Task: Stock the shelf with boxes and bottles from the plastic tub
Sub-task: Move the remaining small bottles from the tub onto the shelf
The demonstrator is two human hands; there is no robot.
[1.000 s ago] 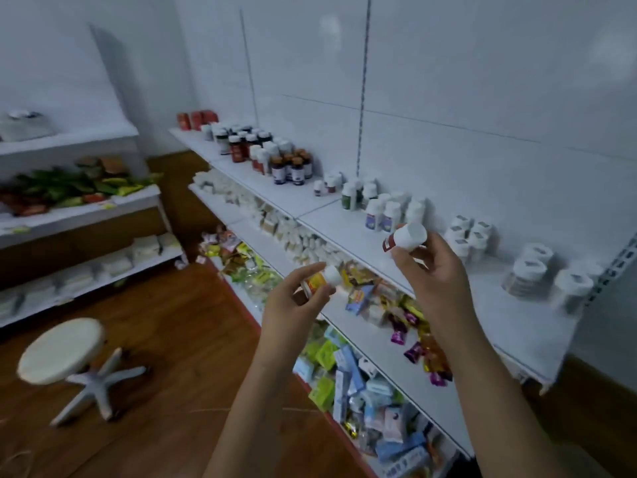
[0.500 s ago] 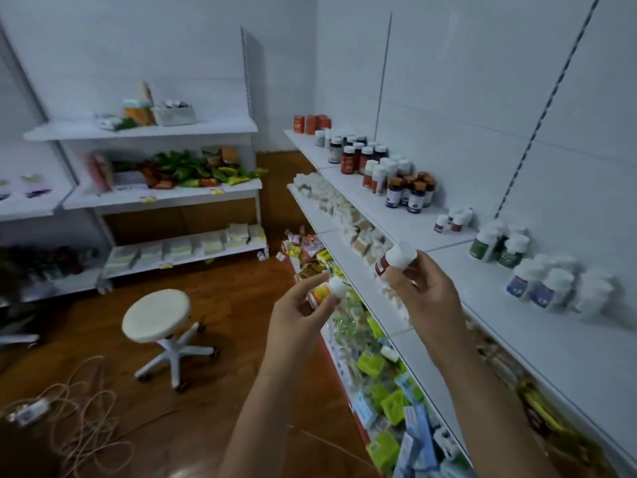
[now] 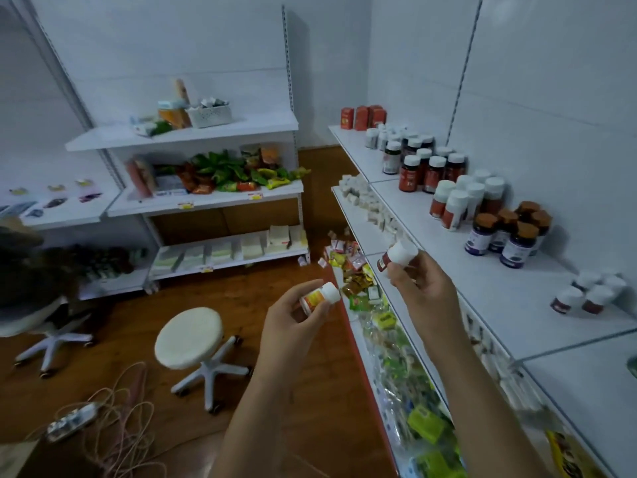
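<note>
- A brown wooden floor (image 3: 113, 326) and white walls are seen; a white top shelf (image 3: 499, 298) runs along the right, from near to far.
- On that shelf, dark bottles with white caps (image 3: 418, 169) are grouped far, brown-capped bottles (image 3: 510, 232) nearer, and red boxes (image 3: 363, 117) at the far end.
- Lower tiers on the right are filled with small packets (image 3: 355, 267).
- A second shelf unit (image 3: 193, 132) is set against the far wall; green packets (image 3: 227, 170) are piled on its middle tier.
- A white stool (image 3: 189, 338) is placed on the floor, left of the arms; tangled cables (image 3: 117, 422) lie near left.
- A small yellow-labelled bottle (image 3: 319, 296) is pinched in the curled fingers of the left hand (image 3: 293, 326), over the floor.
- A red-labelled bottle (image 3: 396, 255) is gripped by the right hand (image 3: 420, 291), held at the shelf's front edge.
</note>
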